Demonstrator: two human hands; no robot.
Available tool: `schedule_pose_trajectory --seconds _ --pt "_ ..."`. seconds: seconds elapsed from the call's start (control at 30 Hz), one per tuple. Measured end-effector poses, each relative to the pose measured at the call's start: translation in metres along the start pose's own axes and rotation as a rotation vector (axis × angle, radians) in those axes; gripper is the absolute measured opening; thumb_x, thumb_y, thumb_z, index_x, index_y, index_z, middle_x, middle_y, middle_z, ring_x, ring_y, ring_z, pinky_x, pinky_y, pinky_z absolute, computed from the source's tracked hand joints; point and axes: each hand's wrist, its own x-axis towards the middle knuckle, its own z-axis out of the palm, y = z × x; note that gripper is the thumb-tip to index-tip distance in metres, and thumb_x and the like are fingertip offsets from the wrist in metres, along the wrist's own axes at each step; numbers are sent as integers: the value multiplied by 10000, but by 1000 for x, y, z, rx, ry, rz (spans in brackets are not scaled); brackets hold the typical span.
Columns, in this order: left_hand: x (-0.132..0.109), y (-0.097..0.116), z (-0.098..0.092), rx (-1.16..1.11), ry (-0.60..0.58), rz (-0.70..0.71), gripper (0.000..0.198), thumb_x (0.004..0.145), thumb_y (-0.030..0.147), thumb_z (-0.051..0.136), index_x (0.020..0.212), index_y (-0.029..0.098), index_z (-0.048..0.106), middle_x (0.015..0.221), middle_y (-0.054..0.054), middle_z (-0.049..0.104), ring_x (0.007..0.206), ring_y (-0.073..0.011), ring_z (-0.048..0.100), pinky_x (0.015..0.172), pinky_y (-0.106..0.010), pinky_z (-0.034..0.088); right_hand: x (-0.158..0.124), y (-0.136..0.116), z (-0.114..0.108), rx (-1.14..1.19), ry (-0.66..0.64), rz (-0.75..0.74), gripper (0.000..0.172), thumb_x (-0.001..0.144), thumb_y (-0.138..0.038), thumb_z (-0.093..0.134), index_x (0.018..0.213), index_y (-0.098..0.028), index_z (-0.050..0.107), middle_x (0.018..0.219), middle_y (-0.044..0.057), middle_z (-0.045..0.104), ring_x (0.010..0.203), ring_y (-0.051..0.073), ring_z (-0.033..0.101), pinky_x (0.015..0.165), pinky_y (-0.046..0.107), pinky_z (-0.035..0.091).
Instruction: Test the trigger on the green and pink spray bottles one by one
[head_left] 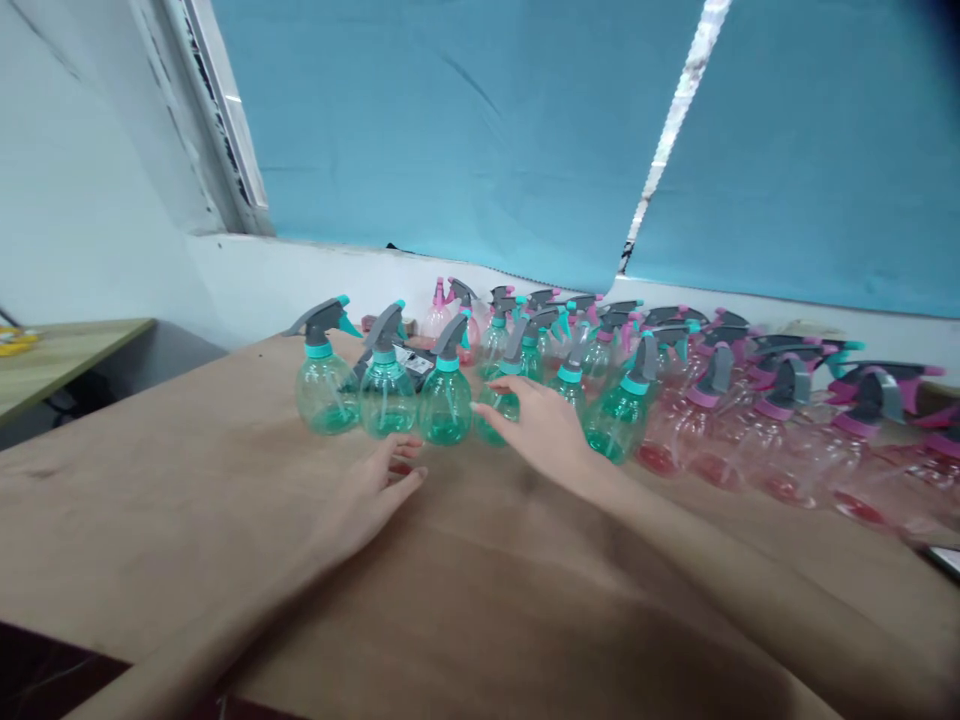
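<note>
Brown table (225,480) carries packed teal spray bottles (326,390) at front left and pink spray bottles (705,430) to the right. Right hand (544,425) is open, fingers spread against one front-row teal bottle (489,432), with neighbours close on both sides. Left hand (371,495) is open, flat on the table just before the row.

Spray bottles (447,400) on table (187,470), hands (544,425) before them.

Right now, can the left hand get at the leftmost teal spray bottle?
Probably yes. The left hand lies open on the table, and only bare table lies between it and the leftmost teal spray bottle, which stands slightly ahead and to its left.
</note>
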Motion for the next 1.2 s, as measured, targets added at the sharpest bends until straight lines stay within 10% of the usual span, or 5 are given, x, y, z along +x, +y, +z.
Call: schedule_pose_trajectory --seconds 0.5,0.87,1.2 --pt "9 36 22 82 -94 -7 274 819 396 495 1033 226 521 1023 -73 601 839 -233 614 733 -393 488 18 19 10 8 -76 275 817 789 -559 518 1365 -38 267 1177 236 569 1091 345 546 831 413 440" --pt "6 66 28 13 -41 -3 229 804 349 514 983 209 539 969 -55 625 829 -215 629 721 -355 504 17 24 8 57 -111 262 610 744 -561 577 1135 -106 469 1069 194 611 988 334 594 742 398 460" --pt "27 110 54 -60 80 110 523 762 390 613 1207 191 425 1263 -104 501 1155 -247 498 907 -387 458 -45 6 -19 3 -151 36 490 766 -558 509 1048 -157 498 1030 127 610 841 283 640 643 384 493"
